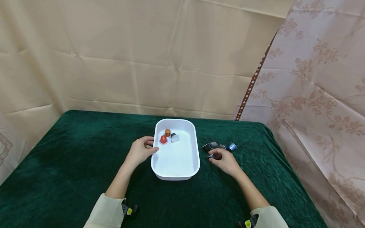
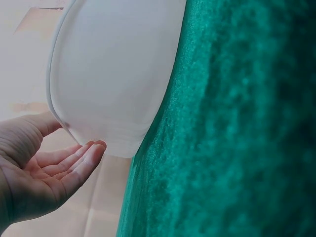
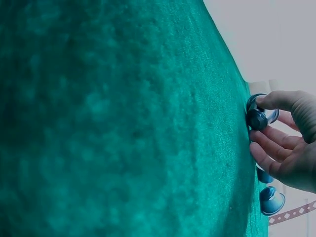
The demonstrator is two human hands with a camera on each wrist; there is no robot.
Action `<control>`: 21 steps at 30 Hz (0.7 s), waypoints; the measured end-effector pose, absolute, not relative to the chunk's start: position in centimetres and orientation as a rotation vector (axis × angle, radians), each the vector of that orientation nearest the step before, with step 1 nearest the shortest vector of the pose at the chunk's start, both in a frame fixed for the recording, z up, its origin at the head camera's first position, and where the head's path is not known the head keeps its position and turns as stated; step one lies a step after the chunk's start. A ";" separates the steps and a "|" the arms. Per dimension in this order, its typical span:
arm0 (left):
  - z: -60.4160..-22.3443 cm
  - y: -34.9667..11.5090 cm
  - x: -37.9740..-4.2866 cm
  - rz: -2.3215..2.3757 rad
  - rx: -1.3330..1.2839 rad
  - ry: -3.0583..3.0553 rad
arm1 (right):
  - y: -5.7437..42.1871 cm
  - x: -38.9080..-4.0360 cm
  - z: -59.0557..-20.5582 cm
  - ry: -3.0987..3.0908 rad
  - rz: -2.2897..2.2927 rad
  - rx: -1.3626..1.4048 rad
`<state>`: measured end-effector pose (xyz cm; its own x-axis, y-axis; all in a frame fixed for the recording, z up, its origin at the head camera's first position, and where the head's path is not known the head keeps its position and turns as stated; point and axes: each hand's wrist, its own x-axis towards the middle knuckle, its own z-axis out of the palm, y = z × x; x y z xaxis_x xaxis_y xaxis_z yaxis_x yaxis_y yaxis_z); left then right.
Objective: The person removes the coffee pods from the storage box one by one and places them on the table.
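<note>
A white tray stands mid-table. At its left side my left hand holds the rim, thumb over the edge and fingers against the outer wall. Inside the tray, toward the back left, lie a red coffee capsule, an orange capsule and a dark one showing its pale lid. To the right of the tray, my right hand pinches a dark coffee capsule between thumb and fingers, low at the cloth. Part of that capsule is hidden by the fingers.
Just beyond my right hand sits a cluster of loose capsules: a black one, a dark one with its lid up, and a blue one at the right. Dark green cloth covers the table. A beige curtain hangs behind.
</note>
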<state>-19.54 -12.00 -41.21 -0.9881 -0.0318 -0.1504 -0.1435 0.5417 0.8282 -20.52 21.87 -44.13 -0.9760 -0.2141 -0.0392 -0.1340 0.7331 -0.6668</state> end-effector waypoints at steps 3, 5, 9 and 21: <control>-41.2 -12.0 -19.6 1.445 -0.149 2.654 | 21.8 -20.6 -44.0 2.816 -1.071 -0.276; -41.2 -12.0 -19.6 1.446 -0.146 2.655 | 21.7 -20.6 -43.9 2.815 -1.071 -0.273; -41.2 -12.0 -19.7 1.443 -0.155 2.655 | 21.6 -20.5 -43.8 2.812 -1.070 -0.267; -41.5 -11.9 -19.6 1.437 -0.177 2.657 | 21.6 -20.6 -43.9 2.817 -1.059 -0.263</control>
